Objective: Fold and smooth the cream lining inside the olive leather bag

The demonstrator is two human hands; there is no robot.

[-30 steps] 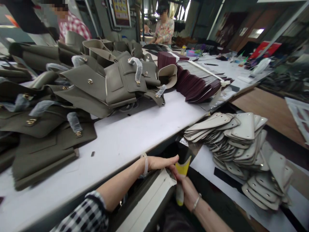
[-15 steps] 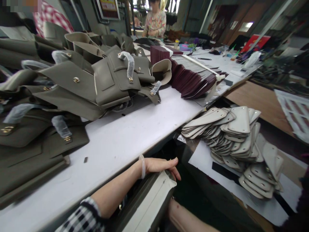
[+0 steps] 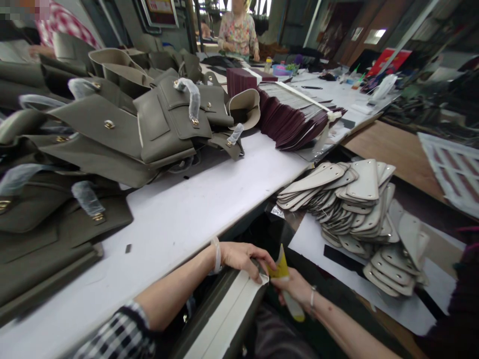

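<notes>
Bag [image 3: 226, 310] my left hand [image 3: 242, 257] is grasping could be getting scratched if my right hand [image 3: 294, 286], gripping yellow tool [image 3: 280, 269], is slipping.

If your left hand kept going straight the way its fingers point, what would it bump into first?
Probably the yellow tool held in the right hand. The left hand points its fingers toward it, seemingly very near, though one view leaves the depth unclear.

wht table [image 3: 179, 214]: grey-brn bags [image 3: 157, 130] piled l., maroon stack [image 3: 295, 124] r. of bags, sm. dk scrap [image 3: 128, 248] nr front edge. lower r.: pale pcs [image 3: 364, 182] heaped on wht sheet [image 3: 310, 237].
</notes>
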